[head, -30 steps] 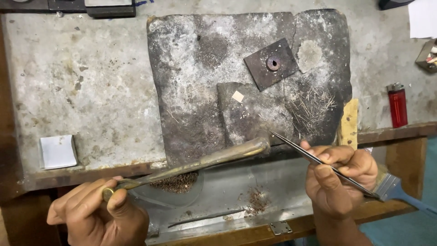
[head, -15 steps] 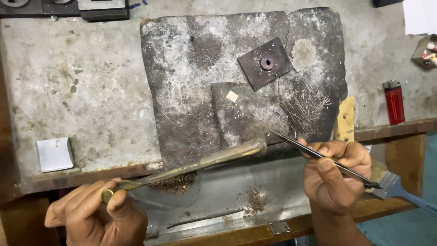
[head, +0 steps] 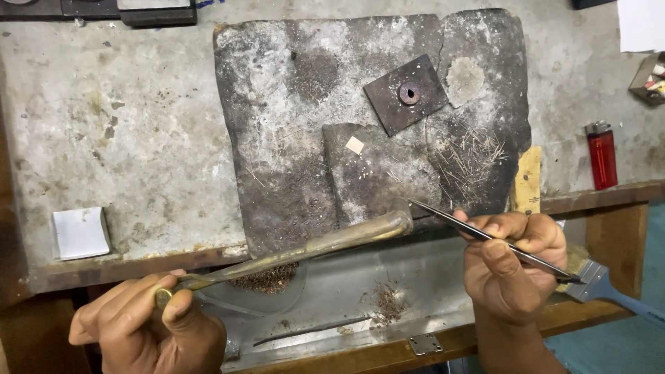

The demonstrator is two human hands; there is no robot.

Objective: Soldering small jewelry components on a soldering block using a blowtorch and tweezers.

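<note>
The grip of the left hand is closed around the near end of a long brass torch pipe, thumb laid on top and fingers curled beneath. The pipe is held slanted up and to the right, and its bent nozzle is brought to the near edge of a dark, scorched soldering slab. The grip of the right hand is pinched on a pair of thin metal tweezers, thumb and forefinger pressed on the shaft. The tweezers are angled up and to the left, and their tip is placed just beside the pipe's nozzle; whether the two touch cannot be told. A smaller dark block is set on the slab, with a small pale square piece lying on it. A square metal plate with a ring at its centre is seen farther back. Fine wire scraps are scattered to the right. The slab is carried by a stained grey worktop. A red lighter is laid on the right, a white paper square on the left, and a blue-handled brush near the right wrist. A metal tray with filings is seen under the worktop edge.
</note>
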